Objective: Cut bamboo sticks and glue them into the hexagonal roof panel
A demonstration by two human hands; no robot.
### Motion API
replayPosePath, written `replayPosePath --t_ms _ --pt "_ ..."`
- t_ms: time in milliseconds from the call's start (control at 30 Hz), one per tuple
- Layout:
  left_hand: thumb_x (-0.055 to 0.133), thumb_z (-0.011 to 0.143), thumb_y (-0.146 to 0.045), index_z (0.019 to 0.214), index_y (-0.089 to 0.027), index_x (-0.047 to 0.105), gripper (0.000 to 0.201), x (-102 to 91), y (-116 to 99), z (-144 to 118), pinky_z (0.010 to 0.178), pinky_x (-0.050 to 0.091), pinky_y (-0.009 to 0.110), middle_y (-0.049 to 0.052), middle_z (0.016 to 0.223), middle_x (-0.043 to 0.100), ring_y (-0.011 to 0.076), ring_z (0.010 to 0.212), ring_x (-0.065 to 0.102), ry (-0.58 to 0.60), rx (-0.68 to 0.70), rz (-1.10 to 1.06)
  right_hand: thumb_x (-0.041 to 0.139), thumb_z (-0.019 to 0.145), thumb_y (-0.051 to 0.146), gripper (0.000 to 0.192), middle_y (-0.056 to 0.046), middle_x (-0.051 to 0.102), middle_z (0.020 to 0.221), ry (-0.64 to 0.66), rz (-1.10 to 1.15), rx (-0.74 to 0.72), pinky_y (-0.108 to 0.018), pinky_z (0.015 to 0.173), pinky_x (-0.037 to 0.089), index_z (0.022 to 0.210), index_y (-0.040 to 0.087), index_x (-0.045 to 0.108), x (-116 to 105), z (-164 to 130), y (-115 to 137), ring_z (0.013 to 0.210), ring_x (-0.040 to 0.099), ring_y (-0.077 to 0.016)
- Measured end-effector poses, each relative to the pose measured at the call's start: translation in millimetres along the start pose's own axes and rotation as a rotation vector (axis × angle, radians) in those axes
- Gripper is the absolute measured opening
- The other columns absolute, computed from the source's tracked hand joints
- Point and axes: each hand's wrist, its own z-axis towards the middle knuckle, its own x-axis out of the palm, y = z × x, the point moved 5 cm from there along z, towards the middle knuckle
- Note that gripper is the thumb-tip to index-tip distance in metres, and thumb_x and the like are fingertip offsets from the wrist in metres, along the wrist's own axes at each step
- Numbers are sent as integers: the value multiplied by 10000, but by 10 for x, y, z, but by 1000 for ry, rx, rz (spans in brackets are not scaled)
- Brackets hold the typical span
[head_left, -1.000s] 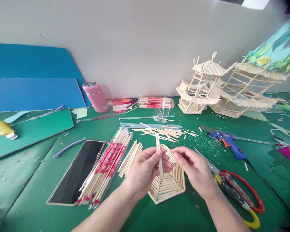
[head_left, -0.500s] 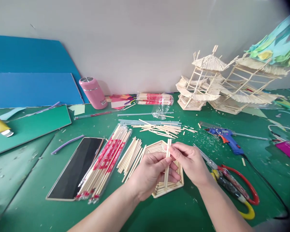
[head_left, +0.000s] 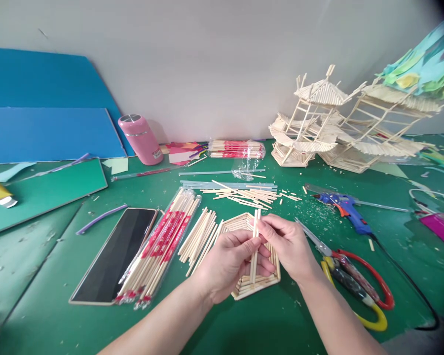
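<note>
My left hand (head_left: 237,261) pinches a pair of pale wooden sticks (head_left: 254,264) side by side, roughly upright, between thumb and fingers. Near their top ends, my right hand (head_left: 283,244) is closed with thumb and forefinger on the same sticks. Below both hands lies a many-sided frame of layered sticks (head_left: 257,291), partly hidden by them. To the left of it are loose cut sticks (head_left: 198,236). Farther left is a plastic-wrapped bundle of chopsticks (head_left: 166,236) with red paper bands.
Right of my hands lie scissors (head_left: 355,276) and a blue glue gun (head_left: 346,209) with its cable. Two stick-built pavilion models (head_left: 311,118) stand at the back right. A phone (head_left: 114,261) lies left, a pink flask (head_left: 140,140) behind it. More sticks (head_left: 244,193) and glue sticks (head_left: 192,184) are scattered centrally.
The view has shifted very slightly. Both hands keep nearly the same grip on the sticks, and nothing was picked up or let go.
</note>
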Motion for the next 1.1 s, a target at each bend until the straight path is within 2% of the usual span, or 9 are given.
replayPosePath --t_ms 67,267,567,767,967,1100 --pt "609 737 -250 700 -95 605 159 -1 -3 -2 592 440 288 36 643 596 114 524 564 -9 0 6 505 815 343 221 0 543 641 -5 1 0 -231 521 412 792 182 654 0 -1 -13 572 497 -120" --pt "611 734 -298 689 -93 626 211 -5 -17 -3 571 435 274 25 616 572 100 498 541 -11 49 27 511 815 323 225 18 492 625 -12 -14 -27 -222 528 389 664 180 597 7 -10 -21 574 475 -112" --pt "541 787 -258 653 -89 594 222 -7 -7 10 584 421 262 21 594 539 125 544 562 -16 122 153 494 826 308 234 24 444 610 30 3 -53 -221 512 371 642 178 556 0 -18 40 558 453 -110" --pt "512 806 -283 681 -87 596 247 -14 1 9 583 423 254 41 619 569 123 555 554 -31 149 285 499 824 316 191 0 504 682 49 25 -47 -227 548 389 745 169 591 -39 1 113 624 491 -127" --pt "496 818 -271 715 -71 622 257 23 -27 -7 586 429 231 48 643 590 114 570 563 -21 191 393 509 824 297 254 18 455 618 24 -39 -84 -211 506 353 612 163 544 -73 3 169 572 442 -103" --pt "490 823 -250 691 -63 615 261 29 -24 -6 546 415 204 50 614 588 110 561 565 -51 198 400 500 832 284 247 21 443 610 11 -65 -101 -210 504 353 626 163 564 -70 9 177 567 439 -101"
